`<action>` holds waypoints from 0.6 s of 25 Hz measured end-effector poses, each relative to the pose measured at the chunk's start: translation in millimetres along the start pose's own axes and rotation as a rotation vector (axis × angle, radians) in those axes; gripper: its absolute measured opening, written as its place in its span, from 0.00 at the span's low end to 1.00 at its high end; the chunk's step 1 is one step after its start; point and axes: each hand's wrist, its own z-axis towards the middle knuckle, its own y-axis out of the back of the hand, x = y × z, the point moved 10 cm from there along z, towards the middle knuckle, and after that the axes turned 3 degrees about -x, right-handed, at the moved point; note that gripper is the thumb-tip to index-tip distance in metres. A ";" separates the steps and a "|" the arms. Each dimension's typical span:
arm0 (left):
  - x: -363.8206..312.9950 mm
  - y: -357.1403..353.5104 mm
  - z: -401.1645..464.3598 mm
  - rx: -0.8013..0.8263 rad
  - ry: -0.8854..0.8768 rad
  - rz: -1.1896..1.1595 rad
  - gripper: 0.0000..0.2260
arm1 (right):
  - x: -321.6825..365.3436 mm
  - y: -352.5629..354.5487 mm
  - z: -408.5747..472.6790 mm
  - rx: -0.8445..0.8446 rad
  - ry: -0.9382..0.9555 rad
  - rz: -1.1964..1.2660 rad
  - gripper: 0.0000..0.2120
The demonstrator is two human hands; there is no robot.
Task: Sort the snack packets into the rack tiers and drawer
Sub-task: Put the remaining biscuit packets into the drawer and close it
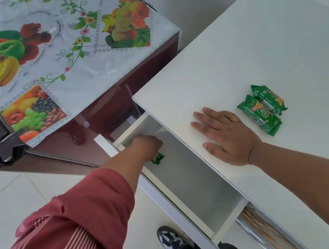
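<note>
My left hand (pixel 148 146) reaches away from me toward the middle of the frame, arm nearly straight, knuckles up and fingers curled downward, pinching something small (the fingertips themselves are hidden from me). My right hand (pixel 223 136) lies flat, palm down, at centre right, fingers spread and pointing to the upper left, forearm running off the lower right.
</note>
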 end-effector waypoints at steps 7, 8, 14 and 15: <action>-1.9 -10.3 31.9 0.044 -0.031 0.046 0.14 | -2.5 -1.5 0.7 -0.009 0.006 0.019 0.29; -1.1 -14.1 34.6 0.056 -0.029 0.049 0.14 | -2.4 -1.3 1.1 -0.011 0.008 0.020 0.29; 0.6 -33.1 40.0 0.167 0.025 0.044 0.17 | -1.5 0.7 0.7 -0.025 0.015 0.021 0.29; 1.2 -33.9 39.6 0.179 0.032 0.038 0.18 | -1.4 1.4 0.9 -0.029 0.016 0.022 0.29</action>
